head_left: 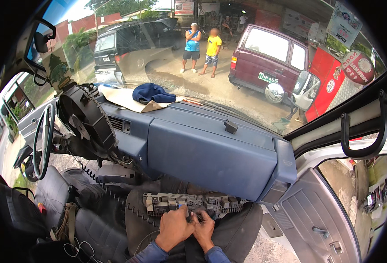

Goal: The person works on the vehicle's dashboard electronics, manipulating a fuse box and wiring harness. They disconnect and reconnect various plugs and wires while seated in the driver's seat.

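Note:
Across my lap lies a long, dusty fuse box [211, 204] with several relays and sockets along it. At its near edge, my left hand [174, 229] is closed, its fingertips pressed together close to a small blue piece on the box. My right hand [203, 230] sits right against the left one, thumb and fingers pinched together at the same edge. Whatever the fingertips of both hands grip is too small and covered to make out. To the left of the box, a black coiled cord [134, 212] runs down toward the seat.
Ahead is a blue dashboard [211, 144] with a small black block [231, 127] and a dark blue cloth [153, 93] on top. A black fan shroud [86, 120] leans near the steering wheel [44, 140]. The door [316, 215] at right stands open. Two people stand outside beyond the windshield.

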The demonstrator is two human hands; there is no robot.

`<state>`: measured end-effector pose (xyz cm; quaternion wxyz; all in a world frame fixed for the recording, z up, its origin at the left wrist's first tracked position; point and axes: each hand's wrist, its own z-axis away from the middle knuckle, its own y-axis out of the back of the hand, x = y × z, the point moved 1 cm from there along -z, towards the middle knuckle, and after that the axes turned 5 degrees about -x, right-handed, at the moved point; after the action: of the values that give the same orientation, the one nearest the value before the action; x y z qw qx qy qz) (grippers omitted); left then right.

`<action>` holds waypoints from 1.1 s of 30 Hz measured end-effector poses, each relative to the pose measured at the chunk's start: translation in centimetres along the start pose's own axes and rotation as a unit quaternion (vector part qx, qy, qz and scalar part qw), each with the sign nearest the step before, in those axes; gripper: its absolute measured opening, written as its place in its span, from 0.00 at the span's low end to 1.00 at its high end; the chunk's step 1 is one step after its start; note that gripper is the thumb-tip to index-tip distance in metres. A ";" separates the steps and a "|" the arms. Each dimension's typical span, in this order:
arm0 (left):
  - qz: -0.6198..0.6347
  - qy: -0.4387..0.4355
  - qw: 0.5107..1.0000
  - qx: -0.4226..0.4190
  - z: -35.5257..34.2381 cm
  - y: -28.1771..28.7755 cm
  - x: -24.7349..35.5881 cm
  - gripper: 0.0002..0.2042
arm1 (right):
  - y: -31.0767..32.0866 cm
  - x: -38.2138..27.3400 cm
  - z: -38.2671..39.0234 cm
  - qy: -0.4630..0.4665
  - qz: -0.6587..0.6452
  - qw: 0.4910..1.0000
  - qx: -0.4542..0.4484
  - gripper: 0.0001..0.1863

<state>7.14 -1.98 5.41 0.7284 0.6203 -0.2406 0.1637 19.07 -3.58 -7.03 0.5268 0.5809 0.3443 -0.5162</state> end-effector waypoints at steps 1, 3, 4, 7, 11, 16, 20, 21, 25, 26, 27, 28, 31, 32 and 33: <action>0.007 0.000 1.000 0.008 0.1 -0.1 -0.2 0.17 | -0.1 0.2 0.0 0.007 -0.018 1.000 0.014 0.11; 0.024 -0.002 1.000 0.018 0.2 -0.5 -0.3 0.18 | 0.0 0.8 0.1 0.014 -0.051 0.997 0.048 0.11; 0.022 0.003 1.000 0.014 0.0 -0.2 -0.1 0.18 | -0.2 0.8 -0.4 0.034 -0.092 0.994 0.055 0.10; 0.016 0.011 1.000 0.024 0.1 0.1 0.4 0.17 | 0.0 0.6 -0.4 0.032 -0.029 0.999 0.000 0.10; -0.009 -0.011 0.999 0.028 -0.2 -0.7 -0.6 0.16 | 0.9 1.1 0.0 -0.001 -0.053 0.999 0.006 0.10; -0.046 -0.046 0.998 -0.004 0.8 -1.0 -0.6 0.18 | 3.7 1.6 1.2 -0.007 -0.142 0.990 -0.023 0.05; 0.048 0.045 0.994 -0.092 -1.5 3.3 0.2 0.16 | 6.4 0.5 2.3 -0.040 -0.210 0.976 -0.040 0.05; 0.012 0.008 0.998 -0.067 -1.2 2.7 0.0 0.16 | 6.8 -0.1 2.6 -0.057 -0.210 0.975 -0.045 0.05; -0.060 -0.054 0.996 -0.034 0.7 0.9 -0.3 0.15 | 8.4 0.1 3.7 -0.095 -0.247 0.964 -0.030 0.04; -0.038 -0.059 0.997 -0.023 0.7 1.0 -0.4 0.15 | 8.8 0.7 4.1 -0.071 -0.244 0.967 -0.019 0.04; -0.015 -0.062 0.998 -0.012 0.6 1.3 -0.3 0.14 | 9.0 1.1 4.4 -0.047 -0.241 0.969 -0.009 0.04; 0.037 -0.010 0.999 -0.004 0.1 2.1 -0.4 0.13 | 8.8 1.5 4.3 -0.047 -0.229 0.972 -0.005 0.05; 0.006 -0.026 0.999 -0.039 1.3 2.8 1.2 0.14 | 8.6 0.9 4.1 -0.066 -0.195 0.979 0.005 0.10; -0.009 -0.056 0.993 -0.100 2.6 2.7 1.1 0.14 | 8.8 0.2 3.8 -0.080 -0.194 0.978 0.001 0.12; -0.028 -0.086 0.983 -0.162 4.0 2.6 0.8 0.14 | 8.8 -0.3 3.6 -0.095 -0.196 0.976 -0.002 0.15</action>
<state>5.82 -5.45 8.51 0.7999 0.5125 -0.3085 0.0484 26.50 -8.85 -4.16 0.4466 0.4496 0.4011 -0.6615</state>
